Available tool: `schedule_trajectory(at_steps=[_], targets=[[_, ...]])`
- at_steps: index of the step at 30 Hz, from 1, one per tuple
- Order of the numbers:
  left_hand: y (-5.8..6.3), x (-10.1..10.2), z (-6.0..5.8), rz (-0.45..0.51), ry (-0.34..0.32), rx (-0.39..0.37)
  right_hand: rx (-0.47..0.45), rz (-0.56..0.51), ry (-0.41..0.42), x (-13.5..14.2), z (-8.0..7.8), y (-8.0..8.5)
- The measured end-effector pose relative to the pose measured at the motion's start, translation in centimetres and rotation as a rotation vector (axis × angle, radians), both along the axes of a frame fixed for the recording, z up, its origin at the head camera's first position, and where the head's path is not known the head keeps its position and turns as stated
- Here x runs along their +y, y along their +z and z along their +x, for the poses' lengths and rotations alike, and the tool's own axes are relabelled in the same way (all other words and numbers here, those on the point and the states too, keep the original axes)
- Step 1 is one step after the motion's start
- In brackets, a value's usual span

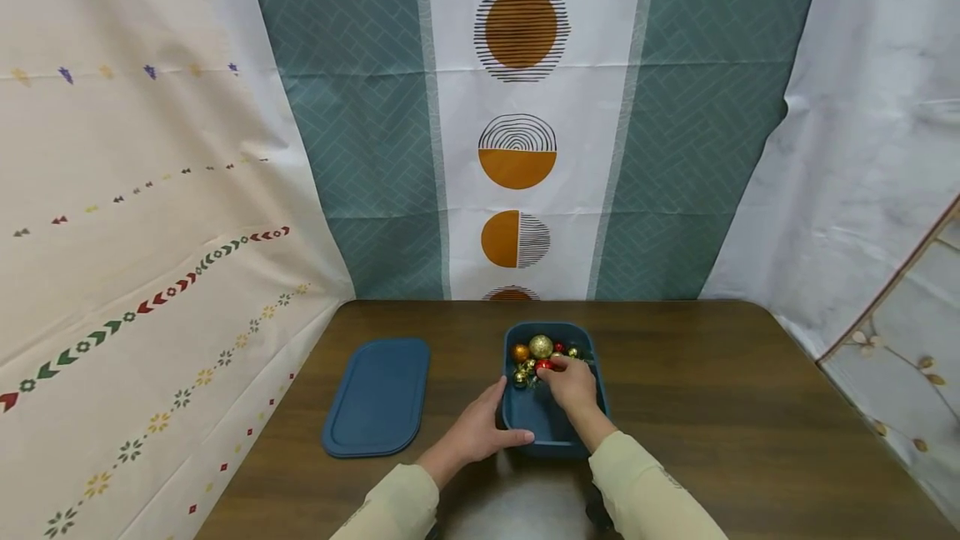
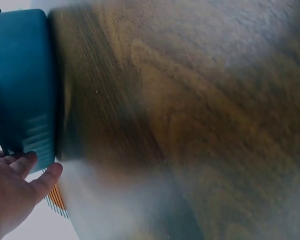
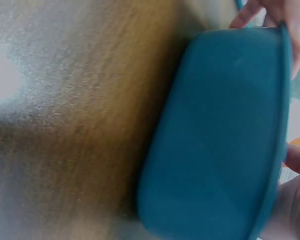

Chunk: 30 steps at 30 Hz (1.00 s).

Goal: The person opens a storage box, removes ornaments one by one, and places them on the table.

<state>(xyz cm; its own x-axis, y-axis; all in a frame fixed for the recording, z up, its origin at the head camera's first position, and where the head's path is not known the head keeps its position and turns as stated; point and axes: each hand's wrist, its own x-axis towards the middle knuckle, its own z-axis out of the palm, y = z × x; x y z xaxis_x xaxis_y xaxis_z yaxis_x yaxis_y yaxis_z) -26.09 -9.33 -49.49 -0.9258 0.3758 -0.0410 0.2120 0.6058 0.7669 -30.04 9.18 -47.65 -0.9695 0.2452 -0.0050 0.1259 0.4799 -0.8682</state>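
The left hand, fingers spread wide, is touching the box at its left side. The right hand is reaching inside, fingers narrowed at a red ball lying among gold balls; grip cannot be confirmed.

A draped-off table corner, though whether it belongs to a home or a studio cannot be told: a wood-grain table sits walled in by a disc-printed teal-and-white cloth at twelve o'clock, a cream cloth (little flowers and arrowheads in rows) at ten, and a whitish cloth at two.
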Motion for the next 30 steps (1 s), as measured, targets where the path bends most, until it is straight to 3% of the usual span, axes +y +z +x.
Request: schedule_trajectory(at_steps=[14,23,30], targets=[[-0.1,0.1,0.0,-0.037,0.029,-0.012,0.052,-0.236,0.097,3.2,0.8,3.0],[-0.2,0.0,0.0,-0.034,0.017,0.002,0.046,-0.243,0.064,8.3,0.7,4.7],[0.0,0.1,0.0,-0.032,0.038,-0.008,0.069,-0.141,-0.026,13.2,-0.1,4.0]])
